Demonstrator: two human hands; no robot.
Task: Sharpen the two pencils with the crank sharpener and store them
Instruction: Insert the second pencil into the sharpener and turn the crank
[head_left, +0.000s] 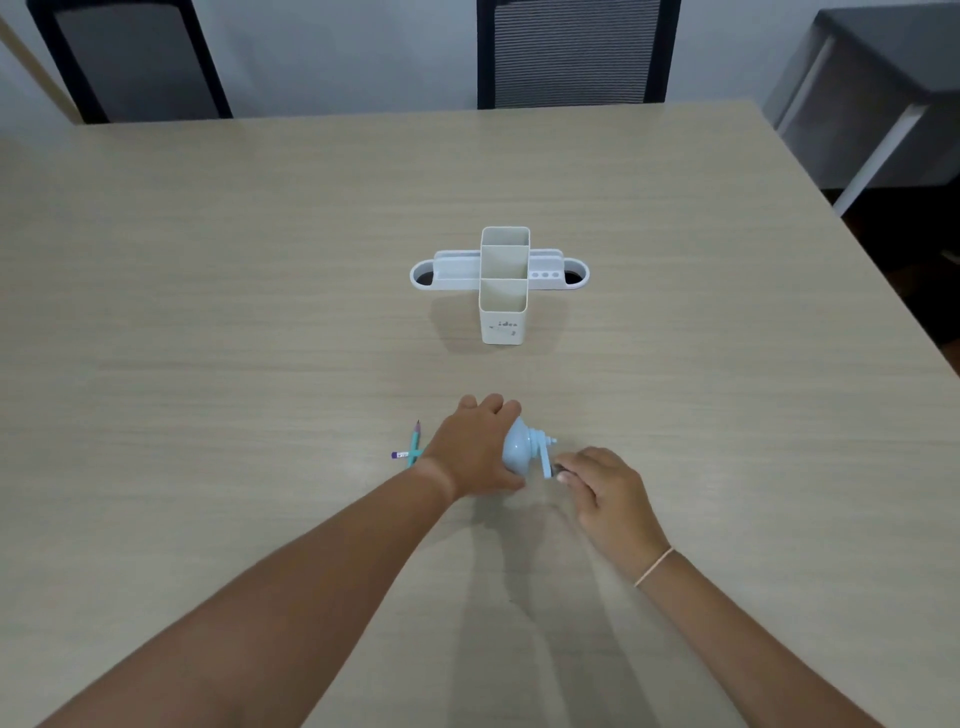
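On the pale wood-grain counter (208, 291), the left hand (475, 452) wraps over the pale blue crank sharpener (519, 447), fingers curled across its far side and thumb along its near side, holding the rounded body down near the front middle of the surface. The right hand (605, 488) sits just to the right of it, fingertips pinching the knob at the lower end of the blue crank handle (546, 460), which hangs downward from the sharpener's axle. Two pencils lie crossed on the counter just left of the left wrist: a teal pencil (415, 441) pointing away with its dark tip up-frame, and a purple pencil (401, 455) lying sideways beneath it, mostly hidden by the hand. Farther back, at the counter's centre, stands a white desk organizer (504, 312) with two tall square compartments and low side trays. Two dark chairs (574, 52) stand beyond the far edge.
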